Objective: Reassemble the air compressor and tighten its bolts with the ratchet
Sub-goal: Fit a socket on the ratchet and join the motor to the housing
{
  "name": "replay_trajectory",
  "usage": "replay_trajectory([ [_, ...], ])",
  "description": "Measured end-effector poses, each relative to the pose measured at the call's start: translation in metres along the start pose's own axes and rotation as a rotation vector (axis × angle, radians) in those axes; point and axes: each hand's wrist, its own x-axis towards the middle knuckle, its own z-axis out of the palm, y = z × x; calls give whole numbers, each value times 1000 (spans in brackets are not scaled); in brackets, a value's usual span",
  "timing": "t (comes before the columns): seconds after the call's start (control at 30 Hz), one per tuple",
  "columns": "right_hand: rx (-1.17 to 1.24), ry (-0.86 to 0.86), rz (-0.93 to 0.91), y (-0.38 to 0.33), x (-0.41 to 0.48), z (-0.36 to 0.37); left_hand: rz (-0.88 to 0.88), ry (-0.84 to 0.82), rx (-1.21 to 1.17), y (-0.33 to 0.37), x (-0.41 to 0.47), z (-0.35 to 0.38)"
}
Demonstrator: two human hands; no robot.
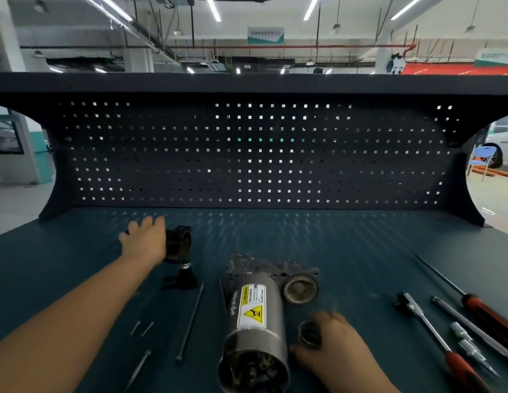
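The air compressor's grey motor body (pixel 255 316), with a yellow warning label, lies on the dark bench with its open end toward me. My right hand (pixel 332 353) is beside it at the lower right and holds a small dark ring-shaped part (pixel 310 334). A round cup-shaped part (pixel 300 288) sits by the body's far end. My left hand (pixel 145 241) reaches to the far left, fingers spread, touching a black cylinder housing (pixel 179 243). The ratchet (pixel 428 327), red-handled, lies at the right.
Long thin bolts (pixel 190 319) and several short screws (pixel 142 329) lie left of the motor body. A small black fitting (pixel 184 276) sits below the housing. A red-handled screwdriver (pixel 468 302), an extension bar and sockets (pixel 471 350) lie at the right. A pegboard (pixel 252 154) closes the bench's back.
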Motion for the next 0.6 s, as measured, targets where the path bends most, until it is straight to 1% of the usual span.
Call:
replay_trajectory([
  [0.07,-25,-22,-2,1,4,-5,56,-45,180,-7,28,11],
  [0.1,-33,-38,1,2,6,-6,75,-101,234,-10,40,18],
  [0.13,-23,-6,-12,5,9,-7,84,-172,255,-14,51,25],
  [0.2,58,90,-122,13,-1,1,100,-308,193,-19,69,38],
  [0.23,50,102,-165,10,-3,4,122,-343,145,-21,77,43],
  [0.27,-109,165,-212,7,2,7,152,-349,111,-24,83,45],
  [0.3,-123,285,-241,5,7,8,182,-333,92,-26,86,45],
  [0.33,-105,365,-287,2,11,10,210,-303,74,-29,88,44],
  [0.37,-82,380,-312,-3,10,13,232,-258,44,-32,88,43],
  [0.4,-109,322,-286,-2,10,13,245,-206,-3,-35,88,42],
  [0.43,-119,220,-256,-3,11,4,253,-146,-66,-38,84,41],
  [0.47,-101,200,-259,-2,10,0,251,-90,-142,-40,78,39],
  [0.5,-27,209,-211,5,11,2,240,-41,-224,-41,70,37],
  [0.53,19,154,-142,8,12,0,231,1,-307,-41,61,32],
  [0.6,24,113,-123,10,11,2,242,95,-477,-38,38,17],
])
